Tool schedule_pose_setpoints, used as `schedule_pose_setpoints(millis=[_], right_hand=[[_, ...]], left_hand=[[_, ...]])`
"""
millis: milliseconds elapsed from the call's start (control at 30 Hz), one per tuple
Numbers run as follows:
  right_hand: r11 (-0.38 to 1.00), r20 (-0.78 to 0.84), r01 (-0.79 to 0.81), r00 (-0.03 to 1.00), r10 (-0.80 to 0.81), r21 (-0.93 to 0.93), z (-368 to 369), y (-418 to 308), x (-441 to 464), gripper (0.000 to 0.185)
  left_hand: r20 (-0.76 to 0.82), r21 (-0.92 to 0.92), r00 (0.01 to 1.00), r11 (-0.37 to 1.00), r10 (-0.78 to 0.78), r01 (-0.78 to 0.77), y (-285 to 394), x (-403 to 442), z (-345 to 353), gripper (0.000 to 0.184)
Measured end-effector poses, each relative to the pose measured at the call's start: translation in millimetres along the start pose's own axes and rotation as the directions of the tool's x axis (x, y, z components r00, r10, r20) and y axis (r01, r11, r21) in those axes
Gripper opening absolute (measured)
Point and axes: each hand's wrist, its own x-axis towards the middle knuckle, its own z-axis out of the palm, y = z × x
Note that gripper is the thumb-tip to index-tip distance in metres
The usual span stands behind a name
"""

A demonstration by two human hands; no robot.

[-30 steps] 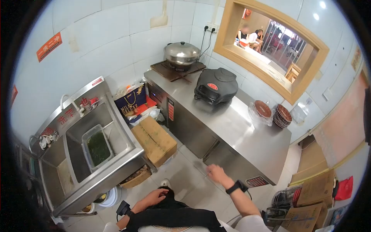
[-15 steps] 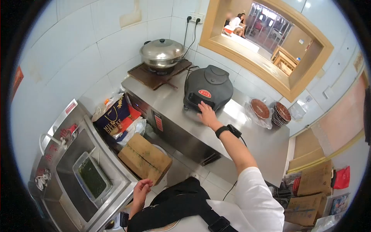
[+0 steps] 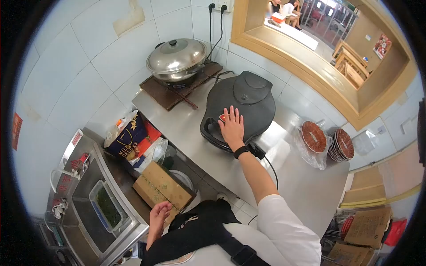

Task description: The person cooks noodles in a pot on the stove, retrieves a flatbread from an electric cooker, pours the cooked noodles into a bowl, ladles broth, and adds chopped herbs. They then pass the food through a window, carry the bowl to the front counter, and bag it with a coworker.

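My right hand lies over the front of the lid of a round black electric griddle, fingers stretched out and slightly apart, covering part of its red label. The griddle is closed, with its handle loop just left of my fingers. On my right wrist sits a black band with a small device and a cable. My left hand hangs low beside the sink, its fingers loosely curled with nothing visible in them. Behind it is a cardboard box.
The griddle stands on a steel counter. A lidded steel pan is at the back left. Brown woven baskets stand at the right. A steel sink holds a plastic tub. Above the counter is a wood-framed opening.
My right hand has moved from the griddle's front handle up onto its lid and lies flatter. My left hand stays low by the box. The view has shifted closer to the counter.
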Motion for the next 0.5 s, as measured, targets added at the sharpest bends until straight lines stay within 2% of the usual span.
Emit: schedule_pose_setpoints(millis=[33,100,167,267,300,367,433,500], right_hand=[[1.000,0.004,-0.002,1.000,0.002,0.008,-0.7,-0.4,1.2,0.051],[0.994,-0.010,-0.009,1.000,0.010,0.105,-3.0,0.9,1.5,0.052],[0.994,-0.046,-0.007,0.999,0.012,0.107,-2.0,6.4,1.7,0.051],[0.925,0.066,0.054,0.994,-0.085,0.376,-8.7,34.9,14.5,0.048],[0.930,0.064,0.039,0.996,-0.067,0.366,-8.2,51.1,17.1,0.048],[0.990,-0.023,0.053,0.998,-0.051,0.130,-6.2,78.6,16.6,0.051],[0.990,0.003,0.048,0.999,-0.049,0.130,-11.1,82.3,12.9,0.051],[0.978,-0.063,0.085,0.995,-0.075,0.189,-10.6,83.9,14.5,0.049]], left_hand=[[-0.007,0.005,1.000,1.000,-0.003,0.003,12.6,7.3,17.5,0.023],[0.140,0.074,0.989,0.995,0.055,-0.066,33.1,21.4,51.0,0.024],[0.208,0.095,0.976,0.992,0.066,-0.088,42.8,34.8,79.6,0.024],[0.336,0.118,0.940,0.988,0.051,-0.096,48.5,50.2,117.2,0.024],[0.368,0.115,0.930,0.991,0.023,-0.070,47.5,53.1,128.1,0.024],[0.396,0.112,0.918,0.992,0.015,-0.064,40.7,58.7,145.5,0.023],[0.463,0.125,0.886,0.989,0.011,-0.078,35.7,59.3,156.1,0.023],[0.457,0.145,0.889,0.988,-0.027,-0.045,38.2,57.3,165.0,0.023]])
